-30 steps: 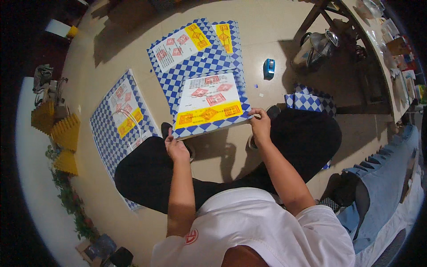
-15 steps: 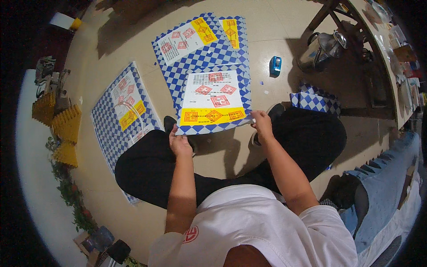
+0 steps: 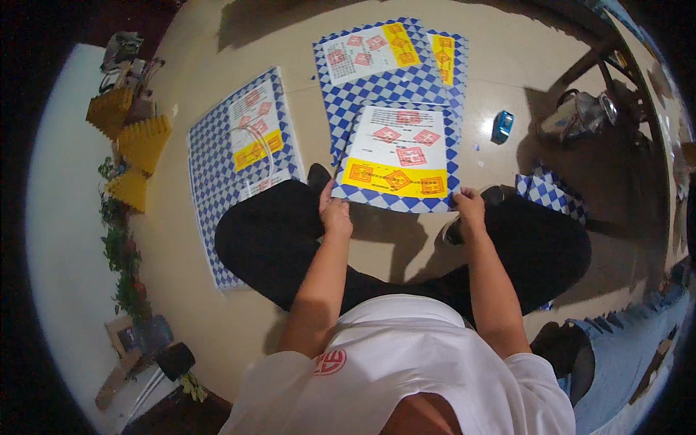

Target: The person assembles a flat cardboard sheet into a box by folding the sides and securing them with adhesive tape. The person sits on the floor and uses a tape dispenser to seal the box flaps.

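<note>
Between my hands is a flat blue-and-white checked sheet (image 3: 453, 134) with a white printed panel, red diamond stamps and a yellow strip along its near side. My left hand (image 3: 336, 216) is closed on its near left corner. At the near right corner, my right hand (image 3: 470, 209) pinches the edge. The sheet's far part overlaps another checked sheet (image 3: 348, 98) with a similar white-and-yellow panel, lying on the floor. A third such sheet (image 3: 455, 54) sticks out from under that one at the right. Parts of my fingers are hidden beneath the held sheet.
Left of my knee lies a larger checked packet (image 3: 210, 156) with a pale cord on it. A blue tape dispenser (image 3: 503, 127) and checked scraps (image 3: 547, 190) are to the right. Beyond stand a metal kettle (image 3: 580, 116) and a wooden table frame (image 3: 616, 80). Yellow folded-paper pieces (image 3: 141, 141) line the left wall.
The whole view has shifted, so everything floor-level appears farther right and slightly higher. Both hands keep hold of the checked sheet, whose near edge now looks straighter and tilted the other way.
</note>
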Demonstrator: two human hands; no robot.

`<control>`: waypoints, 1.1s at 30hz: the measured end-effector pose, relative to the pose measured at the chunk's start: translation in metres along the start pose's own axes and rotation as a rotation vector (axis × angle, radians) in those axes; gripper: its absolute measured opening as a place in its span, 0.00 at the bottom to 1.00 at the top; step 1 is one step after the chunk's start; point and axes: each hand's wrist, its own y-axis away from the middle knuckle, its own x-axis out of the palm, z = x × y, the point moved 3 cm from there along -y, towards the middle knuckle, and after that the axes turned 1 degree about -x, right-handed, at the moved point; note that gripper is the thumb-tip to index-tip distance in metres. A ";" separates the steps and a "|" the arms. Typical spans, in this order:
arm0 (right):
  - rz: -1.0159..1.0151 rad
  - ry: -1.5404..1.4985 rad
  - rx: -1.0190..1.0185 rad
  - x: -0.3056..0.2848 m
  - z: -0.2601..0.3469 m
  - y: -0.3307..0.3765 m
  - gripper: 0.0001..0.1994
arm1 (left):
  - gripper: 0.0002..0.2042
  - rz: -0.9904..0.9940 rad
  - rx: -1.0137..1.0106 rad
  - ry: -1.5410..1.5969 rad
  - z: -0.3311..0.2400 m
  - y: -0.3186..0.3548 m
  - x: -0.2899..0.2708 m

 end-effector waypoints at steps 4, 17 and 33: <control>-0.069 0.021 0.030 -0.007 -0.029 -0.022 0.12 | 0.23 0.060 -0.024 -0.041 -0.001 0.002 0.014; -0.072 -0.149 0.069 -0.012 0.004 -0.010 0.14 | 0.22 0.153 0.085 -0.214 0.002 0.015 0.013; 0.399 0.325 -0.977 0.038 0.229 0.139 0.12 | 0.45 0.676 1.147 -1.039 -0.140 0.075 0.164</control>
